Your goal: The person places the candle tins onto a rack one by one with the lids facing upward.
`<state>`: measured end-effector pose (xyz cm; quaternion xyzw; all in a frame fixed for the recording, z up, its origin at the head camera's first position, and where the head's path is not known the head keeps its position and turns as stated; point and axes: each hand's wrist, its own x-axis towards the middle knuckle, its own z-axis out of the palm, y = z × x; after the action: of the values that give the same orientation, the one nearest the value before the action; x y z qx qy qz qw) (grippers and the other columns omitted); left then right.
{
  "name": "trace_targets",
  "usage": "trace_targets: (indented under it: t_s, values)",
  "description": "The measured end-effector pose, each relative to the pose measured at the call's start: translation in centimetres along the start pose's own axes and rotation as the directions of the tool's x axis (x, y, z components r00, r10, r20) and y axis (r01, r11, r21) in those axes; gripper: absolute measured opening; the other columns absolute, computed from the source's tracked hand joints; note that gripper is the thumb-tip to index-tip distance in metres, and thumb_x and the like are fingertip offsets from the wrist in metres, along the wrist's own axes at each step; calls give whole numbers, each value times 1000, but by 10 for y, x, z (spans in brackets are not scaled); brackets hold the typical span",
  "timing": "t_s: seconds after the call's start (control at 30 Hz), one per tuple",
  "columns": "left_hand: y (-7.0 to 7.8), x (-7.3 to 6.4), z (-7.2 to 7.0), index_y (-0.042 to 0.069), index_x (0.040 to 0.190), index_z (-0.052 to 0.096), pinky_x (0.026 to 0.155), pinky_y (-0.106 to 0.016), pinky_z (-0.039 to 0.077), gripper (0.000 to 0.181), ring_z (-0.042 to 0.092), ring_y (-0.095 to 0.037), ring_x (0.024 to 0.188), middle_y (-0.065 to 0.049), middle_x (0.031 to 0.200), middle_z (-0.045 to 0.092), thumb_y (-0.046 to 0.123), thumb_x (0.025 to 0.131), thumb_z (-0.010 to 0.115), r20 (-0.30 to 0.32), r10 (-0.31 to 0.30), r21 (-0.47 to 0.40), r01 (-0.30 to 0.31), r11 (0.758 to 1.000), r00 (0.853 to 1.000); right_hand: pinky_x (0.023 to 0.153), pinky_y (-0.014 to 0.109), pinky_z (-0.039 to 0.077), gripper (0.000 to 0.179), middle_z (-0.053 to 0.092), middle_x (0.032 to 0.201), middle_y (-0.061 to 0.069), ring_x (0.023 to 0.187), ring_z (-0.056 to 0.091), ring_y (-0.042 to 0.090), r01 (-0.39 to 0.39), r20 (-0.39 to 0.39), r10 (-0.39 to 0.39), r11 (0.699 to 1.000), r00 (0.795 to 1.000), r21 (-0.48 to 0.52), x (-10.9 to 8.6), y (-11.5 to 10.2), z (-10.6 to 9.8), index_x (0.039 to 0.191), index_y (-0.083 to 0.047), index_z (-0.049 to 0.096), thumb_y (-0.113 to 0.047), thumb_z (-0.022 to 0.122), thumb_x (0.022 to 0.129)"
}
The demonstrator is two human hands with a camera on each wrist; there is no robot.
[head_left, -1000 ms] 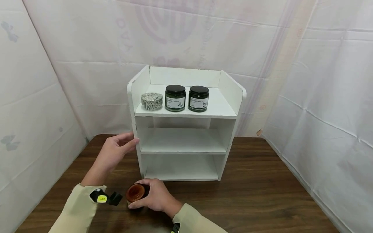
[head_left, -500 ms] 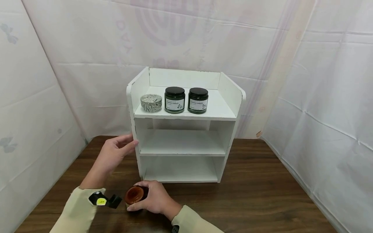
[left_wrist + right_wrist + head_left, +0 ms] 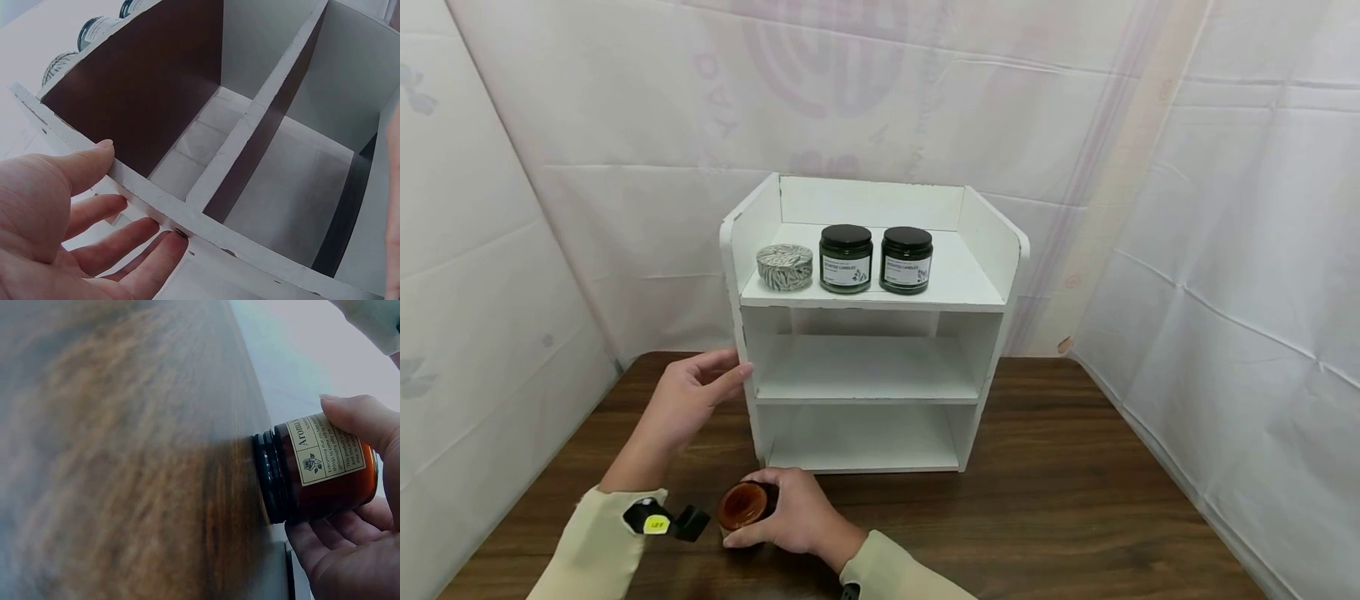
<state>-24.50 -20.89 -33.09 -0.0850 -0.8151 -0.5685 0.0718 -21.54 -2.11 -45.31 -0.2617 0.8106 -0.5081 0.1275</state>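
Note:
My right hand (image 3: 803, 512) grips an amber glass candle jar (image 3: 737, 508) on the table, just in front of the white shelf unit's (image 3: 865, 401) lower left corner. The jar stands upside down, its black lid (image 3: 271, 478) against the wood and its reddish-brown base facing up. In the right wrist view its cream label (image 3: 325, 449) shows between thumb and fingers. My left hand (image 3: 688, 396) is at the unit's left side panel. In the left wrist view the thumb (image 3: 94, 164) lies at the panel's front edge, the other fingers loosely spread along its outer face.
On the unit's top shelf, a patterned round tin (image 3: 785, 267) and two dark green candle jars (image 3: 846, 259) with black lids (image 3: 907, 237) stand in a row. Two lower shelves sit beneath. The dark wooden table (image 3: 1075, 500) is bordered by pale cloth walls (image 3: 1225, 208).

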Motion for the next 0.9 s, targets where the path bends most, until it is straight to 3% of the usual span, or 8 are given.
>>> trace_targets:
  t_s: [0.9]
  values:
    - [0, -1, -1, 5, 148, 54, 88, -21, 60, 63, 69, 0, 101, -21, 144, 58, 43, 100, 66, 3, -6, 13, 6, 1000, 1000, 86, 15, 53, 51, 69, 101, -23, 93, 60, -9, 6, -3, -6, 1000, 1000, 4, 1, 4, -1, 120, -22, 72, -30, 94, 75]
